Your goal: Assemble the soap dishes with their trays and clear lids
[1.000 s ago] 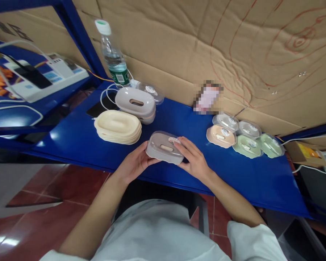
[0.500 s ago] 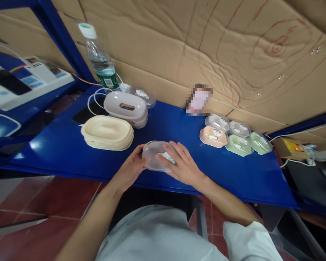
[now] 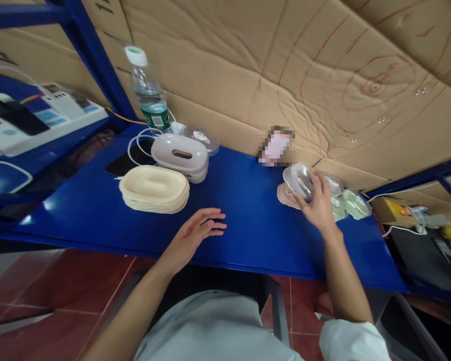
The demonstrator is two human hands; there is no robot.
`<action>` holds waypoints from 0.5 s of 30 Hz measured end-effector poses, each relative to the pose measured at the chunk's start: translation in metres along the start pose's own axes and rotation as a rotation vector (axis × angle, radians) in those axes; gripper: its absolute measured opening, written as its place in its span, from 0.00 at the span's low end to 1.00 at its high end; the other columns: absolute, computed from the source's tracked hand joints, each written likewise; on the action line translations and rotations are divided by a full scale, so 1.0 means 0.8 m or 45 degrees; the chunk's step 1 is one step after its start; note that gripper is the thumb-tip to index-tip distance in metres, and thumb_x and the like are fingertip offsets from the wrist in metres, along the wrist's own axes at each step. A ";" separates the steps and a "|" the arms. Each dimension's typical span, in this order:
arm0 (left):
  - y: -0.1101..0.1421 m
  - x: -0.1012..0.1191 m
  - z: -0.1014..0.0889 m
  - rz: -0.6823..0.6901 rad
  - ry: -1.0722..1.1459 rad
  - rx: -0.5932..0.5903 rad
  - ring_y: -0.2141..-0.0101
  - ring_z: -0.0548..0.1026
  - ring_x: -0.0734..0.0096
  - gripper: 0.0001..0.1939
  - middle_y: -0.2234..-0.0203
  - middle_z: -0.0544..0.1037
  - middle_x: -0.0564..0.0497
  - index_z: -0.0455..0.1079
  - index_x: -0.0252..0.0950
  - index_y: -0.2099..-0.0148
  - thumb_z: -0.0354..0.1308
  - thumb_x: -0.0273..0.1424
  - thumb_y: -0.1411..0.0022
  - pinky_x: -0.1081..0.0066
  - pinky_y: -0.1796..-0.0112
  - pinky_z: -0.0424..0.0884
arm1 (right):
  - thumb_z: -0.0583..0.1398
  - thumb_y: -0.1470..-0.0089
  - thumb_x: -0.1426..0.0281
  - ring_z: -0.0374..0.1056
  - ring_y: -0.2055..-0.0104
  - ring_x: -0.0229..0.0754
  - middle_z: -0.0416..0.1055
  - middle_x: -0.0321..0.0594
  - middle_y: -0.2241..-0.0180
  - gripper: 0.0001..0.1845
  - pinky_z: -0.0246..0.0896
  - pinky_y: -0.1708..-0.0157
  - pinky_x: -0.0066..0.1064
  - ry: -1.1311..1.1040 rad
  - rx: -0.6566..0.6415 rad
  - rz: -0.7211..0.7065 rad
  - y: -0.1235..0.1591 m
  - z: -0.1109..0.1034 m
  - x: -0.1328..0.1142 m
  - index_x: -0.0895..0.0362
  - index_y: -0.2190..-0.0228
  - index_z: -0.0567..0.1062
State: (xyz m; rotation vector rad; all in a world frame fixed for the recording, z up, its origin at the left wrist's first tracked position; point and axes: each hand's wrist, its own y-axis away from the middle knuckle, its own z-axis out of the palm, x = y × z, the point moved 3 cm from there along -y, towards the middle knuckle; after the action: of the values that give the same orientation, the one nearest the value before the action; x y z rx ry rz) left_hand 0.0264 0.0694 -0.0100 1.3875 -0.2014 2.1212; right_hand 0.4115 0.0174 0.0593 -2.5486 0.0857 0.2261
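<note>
At the right of the table, my right hand (image 3: 319,203) grips a small grey oval plastic box with a clear lid (image 3: 297,181), fingers and thumb at its right side. The box is tilted above a peach lidded box (image 3: 286,194); whether they touch I cannot tell. My left hand (image 3: 195,231) is empty over the table's front part, fingers apart and pointing right. Left of it stands a stack of cream oval trays (image 3: 154,186). Behind that stack are grey oval pieces with a slot (image 3: 180,151), stacked up. Right of my right hand lie green lidded boxes (image 3: 356,203), partly hidden.
A water bottle (image 3: 153,103) stands at the back left beside clear lids (image 3: 207,142) and a white cable. A blurred-out phone-like object (image 3: 276,146) leans on the cardboard wall (image 3: 218,65). A power strip (image 3: 69,123) lies far left. The blue table (image 3: 240,240) has a front edge near me.
My right hand has carried the grey lidded box from the table's front middle to the group of boxes at right. My left hand has let go of it. The view has shifted slightly.
</note>
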 end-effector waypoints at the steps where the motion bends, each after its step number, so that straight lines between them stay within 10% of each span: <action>1: 0.000 0.000 -0.001 0.005 0.008 0.000 0.52 0.83 0.54 0.23 0.47 0.82 0.41 0.77 0.39 0.44 0.71 0.46 0.34 0.60 0.51 0.81 | 0.62 0.37 0.45 0.60 0.28 0.64 0.62 0.61 0.32 0.44 0.57 0.30 0.66 0.023 -0.046 0.049 -0.007 -0.004 0.026 0.57 0.31 0.66; 6: 0.000 0.001 -0.005 0.024 0.090 0.068 0.54 0.84 0.58 0.24 0.49 0.82 0.44 0.74 0.41 0.41 0.72 0.42 0.34 0.63 0.54 0.80 | 0.63 0.40 0.47 0.59 0.28 0.62 0.65 0.60 0.32 0.42 0.56 0.30 0.60 0.099 -0.230 0.111 -0.038 -0.005 0.099 0.58 0.33 0.70; 15: 0.013 0.009 -0.009 0.188 0.034 0.217 0.58 0.83 0.59 0.21 0.52 0.84 0.44 0.78 0.40 0.46 0.73 0.42 0.37 0.63 0.57 0.80 | 0.57 0.33 0.52 0.52 0.24 0.70 0.60 0.62 0.27 0.35 0.44 0.33 0.75 0.218 0.017 0.232 -0.024 0.019 0.083 0.52 0.31 0.69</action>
State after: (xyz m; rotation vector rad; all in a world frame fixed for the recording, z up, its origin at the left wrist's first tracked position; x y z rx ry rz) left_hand 0.0132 0.0666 -0.0052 1.4803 -0.1175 2.3236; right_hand 0.4764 0.0407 0.0453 -2.5428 0.3846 0.0758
